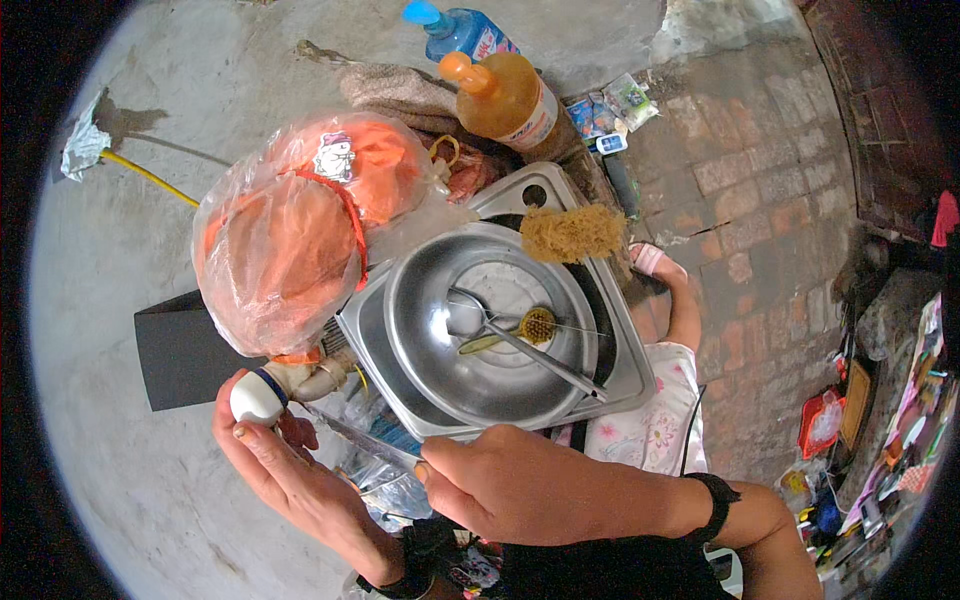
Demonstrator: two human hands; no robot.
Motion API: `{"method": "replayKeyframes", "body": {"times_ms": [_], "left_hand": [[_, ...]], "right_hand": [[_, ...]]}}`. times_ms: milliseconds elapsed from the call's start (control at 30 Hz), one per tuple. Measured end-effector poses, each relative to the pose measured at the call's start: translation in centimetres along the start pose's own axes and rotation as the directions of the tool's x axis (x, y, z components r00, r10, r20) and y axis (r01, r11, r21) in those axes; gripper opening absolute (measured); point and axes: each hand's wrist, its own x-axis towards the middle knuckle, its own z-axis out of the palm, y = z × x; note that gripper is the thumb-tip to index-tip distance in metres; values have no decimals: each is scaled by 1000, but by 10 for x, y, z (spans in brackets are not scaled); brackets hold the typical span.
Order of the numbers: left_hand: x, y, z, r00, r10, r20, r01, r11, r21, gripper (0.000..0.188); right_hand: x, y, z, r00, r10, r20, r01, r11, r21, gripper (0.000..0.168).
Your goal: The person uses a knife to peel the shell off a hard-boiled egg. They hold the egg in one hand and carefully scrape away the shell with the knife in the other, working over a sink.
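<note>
My left hand (289,465) is at the lower left, its fingers around the white rounded knob (256,396) of a tap over the sink's near left corner. My right hand (510,484) grips a thin metal utensil (364,433), whose long flat part points left to the tap; its exact kind is unclear. Beyond my hands, a stainless steel bowl (420,352) sits in a steel sink (637,375). In the bowl lie a metal ladle (540,361) and a yellow-green handled brush (537,325). A brown scouring pad (574,234) rests on the sink's right rim.
Orange items in a clear plastic bag (277,262) bulge beside the sink. An orange pump bottle (510,105) and a blue pump bottle (461,34) stand behind it. Another person's sandalled foot (656,262) shows at right on the brick floor (750,210).
</note>
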Motion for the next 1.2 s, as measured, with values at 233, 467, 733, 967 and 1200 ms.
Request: {"method": "replayKeyframes", "body": {"times_ms": [233,467,733,967,1200], "left_hand": [[5,1,3,996,89,25,-89,996,7,45],[16,-8,-4,989,147,30,-143,983,-111,56],[19,-11,-1,973,230,-25,-231,972,-43,62],[23,-8,2,977,204,-57,-206,978,-38,61],[22,-10,-7,975,208,-81,-204,978,52,63]], "right_hand": [[-8,-7,-15,984,-156,-92,44,698,-715,29],[10,-42,-35,964,-262,43,125,306,-944,21],[41,-91,-54,960,-124,251,249,-37,-968,27],[71,-85,-85,908,-76,412,416,46,-908,19],[65,-78,-85,910,-78,407,414,129,-901,16]]}}
